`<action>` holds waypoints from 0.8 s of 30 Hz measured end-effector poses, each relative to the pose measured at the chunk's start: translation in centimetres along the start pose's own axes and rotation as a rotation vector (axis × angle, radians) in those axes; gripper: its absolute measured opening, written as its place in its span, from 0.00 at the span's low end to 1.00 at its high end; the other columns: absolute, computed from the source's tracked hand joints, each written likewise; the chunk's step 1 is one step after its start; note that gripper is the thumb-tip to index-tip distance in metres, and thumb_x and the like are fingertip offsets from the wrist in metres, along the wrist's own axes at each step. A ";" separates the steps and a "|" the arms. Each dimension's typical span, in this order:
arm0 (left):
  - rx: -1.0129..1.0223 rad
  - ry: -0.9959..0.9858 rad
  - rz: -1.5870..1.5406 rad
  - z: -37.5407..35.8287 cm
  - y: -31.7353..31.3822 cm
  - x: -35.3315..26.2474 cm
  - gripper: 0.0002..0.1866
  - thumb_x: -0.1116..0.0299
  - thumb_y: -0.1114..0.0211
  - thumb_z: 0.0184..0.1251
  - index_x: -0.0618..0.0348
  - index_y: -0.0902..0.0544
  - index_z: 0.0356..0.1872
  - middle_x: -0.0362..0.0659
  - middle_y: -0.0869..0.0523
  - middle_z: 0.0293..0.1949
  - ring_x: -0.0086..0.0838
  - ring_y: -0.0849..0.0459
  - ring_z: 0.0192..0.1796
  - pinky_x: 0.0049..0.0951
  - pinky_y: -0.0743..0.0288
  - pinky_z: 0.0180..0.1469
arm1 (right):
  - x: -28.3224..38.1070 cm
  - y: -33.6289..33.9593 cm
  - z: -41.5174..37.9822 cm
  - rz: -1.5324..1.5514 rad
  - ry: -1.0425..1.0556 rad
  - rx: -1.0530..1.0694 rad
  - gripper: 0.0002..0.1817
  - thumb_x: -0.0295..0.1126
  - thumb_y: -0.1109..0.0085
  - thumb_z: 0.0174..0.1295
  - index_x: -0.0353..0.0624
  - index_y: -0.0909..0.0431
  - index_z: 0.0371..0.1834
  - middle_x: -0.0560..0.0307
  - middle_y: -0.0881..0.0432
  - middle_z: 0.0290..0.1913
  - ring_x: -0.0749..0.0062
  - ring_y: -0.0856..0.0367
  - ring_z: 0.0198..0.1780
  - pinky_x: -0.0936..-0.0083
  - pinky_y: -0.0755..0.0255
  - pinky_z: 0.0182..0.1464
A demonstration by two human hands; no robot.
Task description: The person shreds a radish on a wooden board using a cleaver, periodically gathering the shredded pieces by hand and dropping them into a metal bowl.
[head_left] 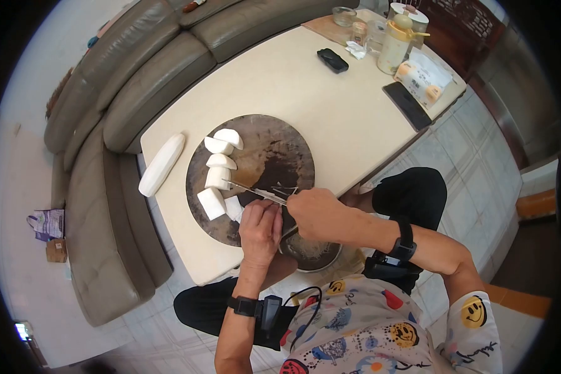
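On the round dark cutting board (249, 134), my right hand (311, 214) is wrapped round the handle of a knife (259, 192), whose blade points left. My left hand (260, 228) rests at the board's near edge beside the blade, fingers bent and pressed together; what lies under them is hidden. Several white peeled chunks (218, 177) lie in a column on the board's left side. One white piece (234, 209) is just left of my left fingers. A long white peeled vegetable (162, 165) lies on the table left of the board.
The cream table (230, 93) holds a black object (333, 60), a phone (406, 106), a tissue pack (423, 78) and a yellowish bottle (394, 47) toward the right. A metal bowl (321, 258) sits below the board's near edge. A grey sofa (156, 81) runs along the far side.
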State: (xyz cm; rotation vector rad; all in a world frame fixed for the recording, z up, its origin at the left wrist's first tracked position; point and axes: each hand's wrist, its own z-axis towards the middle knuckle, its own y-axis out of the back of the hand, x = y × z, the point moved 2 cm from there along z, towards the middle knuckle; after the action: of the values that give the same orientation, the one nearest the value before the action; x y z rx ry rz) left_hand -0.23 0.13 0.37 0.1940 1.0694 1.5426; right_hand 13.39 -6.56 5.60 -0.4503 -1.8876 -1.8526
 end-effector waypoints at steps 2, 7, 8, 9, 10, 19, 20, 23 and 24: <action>-0.017 -0.003 -0.010 0.1 -0.1 0.1 0.08 0.81 0.33 0.47 0.65 0.19 0.31 0.46 0.20 0.35 0.42 0.21 0.41 0.36 0.25 0.43 | -0.2 0.1 -0.4 -0.006 -0.022 0.022 0.05 0.22 0.43 0.40 0.32 0.25 0.22 0.38 0.21 0.23 0.45 0.19 0.29 0.58 0.26 0.31; -0.012 -0.004 -0.009 0.1 0.0 0.2 0.08 0.81 0.33 0.47 0.65 0.19 0.31 0.46 0.20 0.35 0.41 0.21 0.41 0.36 0.25 0.42 | 0.1 0.5 -1.3 -0.045 -0.054 0.087 0.05 0.23 0.43 0.40 0.32 0.25 0.22 0.38 0.21 0.23 0.46 0.19 0.29 0.58 0.26 0.31; -0.009 -0.004 -0.010 0.1 0.0 0.2 0.08 0.81 0.33 0.47 0.65 0.19 0.31 0.46 0.20 0.35 0.41 0.21 0.41 0.36 0.25 0.42 | 0.1 0.5 -1.1 -0.043 -0.057 0.088 0.05 0.23 0.43 0.40 0.32 0.25 0.22 0.38 0.21 0.23 0.46 0.19 0.29 0.58 0.26 0.31; -0.007 -0.003 -0.006 0.1 0.0 0.2 0.08 0.81 0.33 0.47 0.65 0.19 0.31 0.46 0.20 0.35 0.41 0.21 0.41 0.35 0.25 0.42 | 0.0 0.4 -1.0 -0.036 -0.048 0.086 0.05 0.23 0.43 0.40 0.31 0.25 0.22 0.37 0.21 0.23 0.45 0.19 0.29 0.58 0.26 0.31; -0.003 -0.002 -0.001 0.0 0.0 0.2 0.08 0.81 0.33 0.47 0.65 0.19 0.31 0.46 0.20 0.35 0.41 0.21 0.41 0.35 0.25 0.43 | 0.0 0.2 -0.9 -0.026 -0.040 0.085 0.05 0.23 0.44 0.40 0.31 0.25 0.22 0.37 0.21 0.24 0.45 0.19 0.29 0.58 0.26 0.32; -0.046 -0.024 0.002 -0.1 -0.2 0.2 0.08 0.81 0.33 0.48 0.65 0.19 0.31 0.47 0.19 0.35 0.41 0.19 0.41 0.35 0.24 0.43 | -0.3 0.1 -0.3 -0.006 -0.051 0.034 0.06 0.23 0.44 0.40 0.32 0.25 0.22 0.39 0.21 0.23 0.44 0.19 0.29 0.58 0.26 0.32; -0.046 -0.022 0.002 -0.1 -0.2 0.2 0.08 0.81 0.33 0.48 0.65 0.19 0.31 0.47 0.19 0.35 0.41 0.19 0.41 0.35 0.24 0.43 | -0.2 0.4 -0.6 -0.006 -0.051 0.036 0.06 0.23 0.44 0.40 0.32 0.25 0.22 0.39 0.21 0.23 0.44 0.19 0.29 0.58 0.26 0.32; -0.039 -0.018 0.006 -0.2 -0.1 0.2 0.08 0.81 0.33 0.48 0.65 0.19 0.31 0.47 0.19 0.35 0.41 0.19 0.41 0.34 0.24 0.42 | 0.2 0.6 -1.5 -0.013 -0.036 0.064 0.05 0.22 0.44 0.40 0.31 0.25 0.22 0.39 0.21 0.22 0.45 0.19 0.28 0.57 0.26 0.31; -0.040 -0.019 0.008 -0.2 -0.1 0.3 0.08 0.81 0.33 0.48 0.65 0.19 0.31 0.47 0.19 0.35 0.41 0.19 0.41 0.34 0.24 0.42 | 0.1 0.4 -1.5 -0.021 -0.033 0.053 0.05 0.22 0.44 0.40 0.31 0.25 0.22 0.39 0.21 0.22 0.45 0.19 0.27 0.57 0.26 0.31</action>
State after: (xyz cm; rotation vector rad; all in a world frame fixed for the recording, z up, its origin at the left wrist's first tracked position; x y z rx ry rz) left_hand -0.34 0.25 0.08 0.1849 1.0230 1.5649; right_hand 13.67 -8.09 6.03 -0.4480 -1.9653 -1.8143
